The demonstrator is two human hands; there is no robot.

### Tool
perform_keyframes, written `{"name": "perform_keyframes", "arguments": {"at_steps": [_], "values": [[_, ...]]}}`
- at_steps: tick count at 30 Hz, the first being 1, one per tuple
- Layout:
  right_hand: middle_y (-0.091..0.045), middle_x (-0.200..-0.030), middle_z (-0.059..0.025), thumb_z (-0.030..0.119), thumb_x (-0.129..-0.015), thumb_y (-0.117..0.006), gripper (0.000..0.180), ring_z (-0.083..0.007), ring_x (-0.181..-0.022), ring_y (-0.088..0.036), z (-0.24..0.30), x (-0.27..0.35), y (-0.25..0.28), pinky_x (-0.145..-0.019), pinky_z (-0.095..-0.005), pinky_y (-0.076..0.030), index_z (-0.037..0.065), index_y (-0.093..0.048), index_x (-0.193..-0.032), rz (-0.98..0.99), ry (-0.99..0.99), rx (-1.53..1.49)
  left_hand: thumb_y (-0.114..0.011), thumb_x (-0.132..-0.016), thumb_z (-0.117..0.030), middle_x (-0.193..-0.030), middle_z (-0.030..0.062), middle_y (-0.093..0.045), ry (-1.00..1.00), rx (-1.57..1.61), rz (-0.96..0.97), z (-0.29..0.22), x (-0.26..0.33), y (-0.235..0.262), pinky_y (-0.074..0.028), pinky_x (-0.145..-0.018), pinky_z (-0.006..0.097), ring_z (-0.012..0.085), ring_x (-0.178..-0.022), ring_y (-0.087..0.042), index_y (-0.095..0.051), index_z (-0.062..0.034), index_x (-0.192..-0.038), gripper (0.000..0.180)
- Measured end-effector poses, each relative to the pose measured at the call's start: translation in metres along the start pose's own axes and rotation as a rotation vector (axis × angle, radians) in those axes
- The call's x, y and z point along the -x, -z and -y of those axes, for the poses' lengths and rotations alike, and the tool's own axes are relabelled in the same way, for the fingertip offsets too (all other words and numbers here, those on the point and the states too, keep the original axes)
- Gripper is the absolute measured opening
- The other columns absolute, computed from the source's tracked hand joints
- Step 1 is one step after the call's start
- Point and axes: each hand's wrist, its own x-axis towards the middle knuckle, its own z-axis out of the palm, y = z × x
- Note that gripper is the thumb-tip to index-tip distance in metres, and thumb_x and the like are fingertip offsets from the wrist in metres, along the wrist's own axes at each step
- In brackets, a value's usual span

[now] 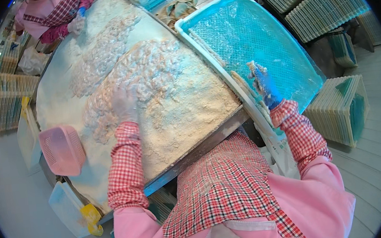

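My left hand [125, 105], in a pale flour-dusted glove, reaches into a heap of flour-coated pale pink pieces [142, 61] on the worktable. Its fingertips blur into the heap, so their grip cannot be made out. My right hand [267, 85], in a blue glove, is over the near left part of a blue mesh tray [251, 33]. Its fingers are bent and caked with flour; anything between them is hidden. Along the tray's left side lies a row of floured strips [206, 47]. Loose flour [194, 109] spreads over the table in front of the heap.
A pink perforated basket [63, 151] stands at the table's left edge. Another person's gloved hand [77, 24] is at the far left. Stacked trays [338, 108] stand on the floor at right, with more [322, 7] behind. A crumpled cloth [178, 9] lies beyond the mesh tray.
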Motion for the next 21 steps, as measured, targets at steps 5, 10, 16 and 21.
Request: {"name": "perform_keyframes", "arguments": {"at_steps": [5,10,16,21], "values": [[-0.051,-0.136,-0.0121,0.055,-0.097,-0.043,0.061,-0.0234,-0.121,-0.047,-0.035,-0.035,0.064,-0.103,-0.0416,-0.039,0.010,-0.048,-0.138,0.188,-0.019,0.124,-0.070,-0.078,-0.019,-0.113,0.0145,-0.060,-0.271,-0.279,0.192,-0.011,-0.041,0.003,-0.049,-0.083,0.043,0.0339,-0.103,-0.057,-0.064,-0.0124,-0.112,0.035],[-0.056,-0.131,-0.0138,0.055,-0.098,-0.040,0.061,-0.0281,-0.117,-0.054,-0.014,-0.014,0.075,-0.101,-0.0426,-0.042,0.009,-0.050,-0.136,0.259,-0.128,0.209,-0.069,-0.081,-0.018,-0.094,0.0144,-0.061,-0.291,-0.256,0.195,0.015,-0.044,-0.009,-0.049,-0.078,0.042,0.0328,-0.090,-0.061,-0.063,-0.0078,-0.096,0.020],[-0.063,-0.115,-0.0085,0.026,-0.101,-0.049,0.036,-0.0138,-0.103,-0.058,-0.020,-0.006,0.034,-0.090,-0.0288,-0.047,0.004,-0.058,-0.127,0.014,0.087,0.308,-0.062,-0.084,-0.013,-0.098,0.0135,-0.063,-0.277,0.181,0.025,-0.007,0.012,0.012,-0.050,-0.077,0.043,0.0325,-0.087,-0.062,-0.062,-0.0090,-0.101,0.017],[-0.063,-0.116,-0.0117,0.015,-0.095,-0.058,0.035,-0.0188,-0.108,-0.059,-0.052,0.012,-0.090,-0.096,-0.0320,-0.045,0.007,-0.057,-0.129,0.314,0.460,0.314,-0.059,-0.086,-0.009,-0.098,0.0100,-0.066,-0.405,0.242,0.525,-0.009,0.123,0.042,-0.052,-0.082,0.039,0.0287,-0.094,-0.064,-0.065,-0.0090,-0.097,0.012]]}}
